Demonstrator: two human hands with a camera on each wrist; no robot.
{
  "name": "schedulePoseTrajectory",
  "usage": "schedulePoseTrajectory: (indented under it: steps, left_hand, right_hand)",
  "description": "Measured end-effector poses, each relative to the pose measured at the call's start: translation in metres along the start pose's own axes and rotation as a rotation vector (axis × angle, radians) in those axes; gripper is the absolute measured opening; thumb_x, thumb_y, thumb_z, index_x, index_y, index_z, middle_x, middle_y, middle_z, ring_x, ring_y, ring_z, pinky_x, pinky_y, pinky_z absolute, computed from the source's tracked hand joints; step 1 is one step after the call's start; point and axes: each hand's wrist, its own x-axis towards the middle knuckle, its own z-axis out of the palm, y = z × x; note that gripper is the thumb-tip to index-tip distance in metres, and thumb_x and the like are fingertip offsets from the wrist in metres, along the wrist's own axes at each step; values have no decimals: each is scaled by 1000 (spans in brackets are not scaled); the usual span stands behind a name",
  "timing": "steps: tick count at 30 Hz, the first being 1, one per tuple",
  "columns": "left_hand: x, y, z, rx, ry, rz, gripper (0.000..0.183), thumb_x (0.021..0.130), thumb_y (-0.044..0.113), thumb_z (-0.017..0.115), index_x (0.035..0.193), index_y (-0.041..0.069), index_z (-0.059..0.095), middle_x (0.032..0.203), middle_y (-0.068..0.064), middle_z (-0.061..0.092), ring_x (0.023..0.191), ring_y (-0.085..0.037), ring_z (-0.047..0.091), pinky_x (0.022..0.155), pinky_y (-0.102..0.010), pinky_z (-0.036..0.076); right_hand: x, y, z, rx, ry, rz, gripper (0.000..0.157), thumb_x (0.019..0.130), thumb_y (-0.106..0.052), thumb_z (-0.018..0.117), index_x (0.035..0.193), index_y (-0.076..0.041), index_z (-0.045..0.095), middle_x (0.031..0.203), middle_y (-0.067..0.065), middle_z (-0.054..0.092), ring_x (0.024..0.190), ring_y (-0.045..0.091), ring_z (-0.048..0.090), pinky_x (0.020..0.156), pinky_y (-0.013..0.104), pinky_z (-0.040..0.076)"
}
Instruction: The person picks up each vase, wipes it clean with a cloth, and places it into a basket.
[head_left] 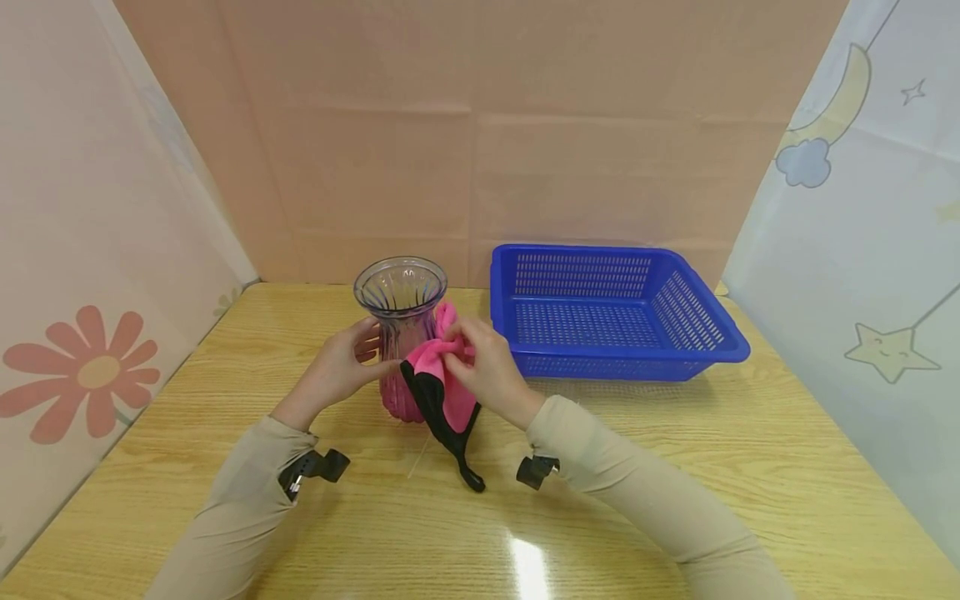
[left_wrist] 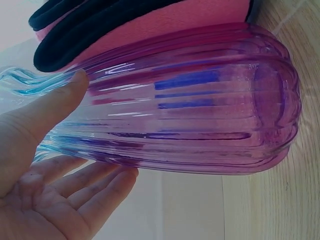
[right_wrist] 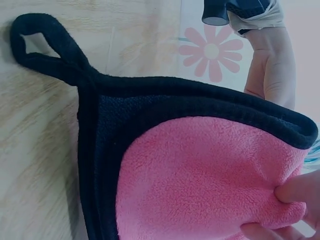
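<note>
A ribbed glass vase [head_left: 400,333], clear-violet above and pink toward its base, stands upright on the table with a flared mouth. My left hand [head_left: 341,362] holds its left side, thumb at the front and fingers behind, as the left wrist view of the vase [left_wrist: 200,115] shows. A pink cloth [head_left: 459,404] with black edging hangs at the vase's right side, pinched near its top by my right hand [head_left: 487,362]. In the right wrist view, the folded cloth [right_wrist: 190,175] has a black hanging loop [right_wrist: 67,37] at one corner.
A blue perforated plastic basket [head_left: 630,360] sits behind and to the right of the hands. Under everything is a wood-grain table [head_left: 637,500]. A peach-coloured backdrop [head_left: 480,150] rises behind, with patterned sheets at both sides.
</note>
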Motion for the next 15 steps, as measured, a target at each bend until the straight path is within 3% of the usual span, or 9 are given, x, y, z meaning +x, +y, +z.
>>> schedulePoseTrajectory:
  steps: [15]
  left_hand:
    - [-2, -1, 0, 10, -3, -11, 74, 83, 25, 71, 142, 1, 34, 138, -27, 45, 120, -43, 52, 95, -48, 50]
  right_hand:
    - [-8, 4, 1, -46, -78, 28, 14, 82, 1, 65, 85, -5, 52, 80, 8, 53, 77, 16, 52, 74, 31, 60]
